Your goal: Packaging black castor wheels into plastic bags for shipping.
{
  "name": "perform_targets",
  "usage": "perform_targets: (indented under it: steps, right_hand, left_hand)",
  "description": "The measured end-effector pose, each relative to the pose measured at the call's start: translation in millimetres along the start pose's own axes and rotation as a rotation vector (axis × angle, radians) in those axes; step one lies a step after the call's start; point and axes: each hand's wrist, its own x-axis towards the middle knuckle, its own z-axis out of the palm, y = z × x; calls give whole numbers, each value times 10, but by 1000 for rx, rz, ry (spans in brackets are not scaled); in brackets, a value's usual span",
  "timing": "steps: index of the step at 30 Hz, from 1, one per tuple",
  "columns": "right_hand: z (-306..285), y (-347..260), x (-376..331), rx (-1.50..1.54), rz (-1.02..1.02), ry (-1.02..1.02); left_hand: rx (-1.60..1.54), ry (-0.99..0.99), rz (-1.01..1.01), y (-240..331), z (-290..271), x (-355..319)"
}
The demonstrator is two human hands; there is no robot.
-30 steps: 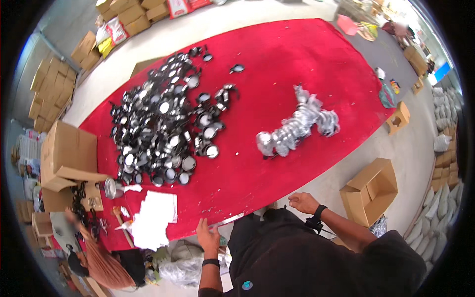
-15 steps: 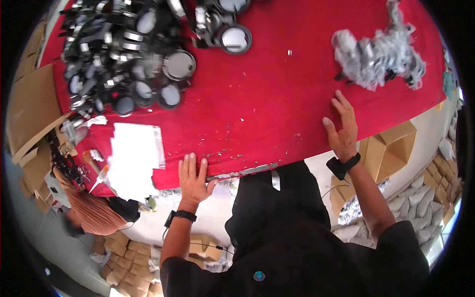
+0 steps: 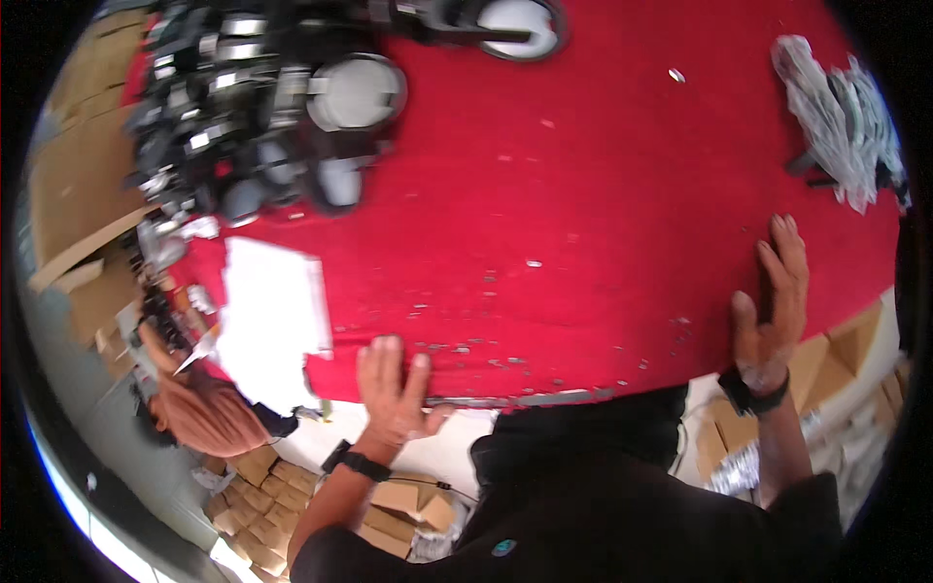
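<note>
My left hand (image 3: 394, 394) lies at the near edge of the red-covered table (image 3: 583, 253), palm down with fingers stretched out and nothing in it. Just left of it is a stack of white sheets or flat bags (image 3: 267, 321). Out to the right, my right hand (image 3: 777, 306) rests on the cloth with its fingers apart, also holding nothing. Beyond its fingertips lies a bundle of dark items in clear plastic wrap (image 3: 841, 126). A large heap of black and silver items with round pale discs (image 3: 355, 92) covers the far left; blur hides their exact kind.
Small bits of debris (image 3: 505, 361) are scattered over the near cloth. A person (image 3: 209, 403) sits at the table's left end, near cardboard boxes (image 3: 87, 185). An open carton (image 3: 836, 364) is below the right edge, with stacked brown packages (image 3: 258, 515) on the floor.
The whole view has shifted and come closer to the table, so the wrapped bundle and my right hand appear farther right. Both hands stay open on the cloth.
</note>
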Motion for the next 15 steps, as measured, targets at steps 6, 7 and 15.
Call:
perform_targets:
  steps: [6, 7, 15]
  right_hand:
    - [-4, 69, -179, -64, -6, 69]
    - [-8, 56, -192, -61, -34, 109]
    - [73, -29, -330, 39, -93, 227]
  left_hand:
    - [2, 37, 0, 186, -107, 175]
    - [-11, 64, 2, 213, -166, 157]
    - [-80, 348, 43, 276, -185, -40]
